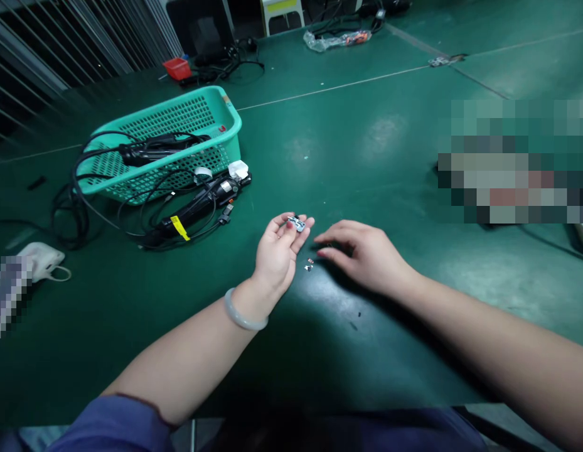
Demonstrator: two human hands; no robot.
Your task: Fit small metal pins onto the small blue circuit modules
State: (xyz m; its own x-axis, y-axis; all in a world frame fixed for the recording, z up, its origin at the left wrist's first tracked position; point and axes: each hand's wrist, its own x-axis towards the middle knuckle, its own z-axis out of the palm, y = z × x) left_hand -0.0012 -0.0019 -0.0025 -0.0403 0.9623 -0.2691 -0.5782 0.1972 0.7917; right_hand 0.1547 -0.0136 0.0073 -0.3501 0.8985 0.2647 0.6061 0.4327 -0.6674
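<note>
My left hand (282, 248) is turned palm up and pinches a small flat part with a white, grey and black pattern (297, 223) between thumb and fingers. The part's exact kind is too small to tell. To its right, my right hand (359, 251) hovers low over the table with thumb and fingertips slightly apart, and I see nothing between them. Two tiny pieces (309, 264), partly reddish and partly white and dark, lie on the green table (282, 364) between the hands, close to my right thumb.
A turquoise basket (232, 135) with black cabled devices stands at the left. Against its front lies a black cylindrical device (192, 213) with cables and a yellow tag. A white charger (42, 260) is at far left. Farther back are a red box (177, 68) and a plastic bag (336, 41).
</note>
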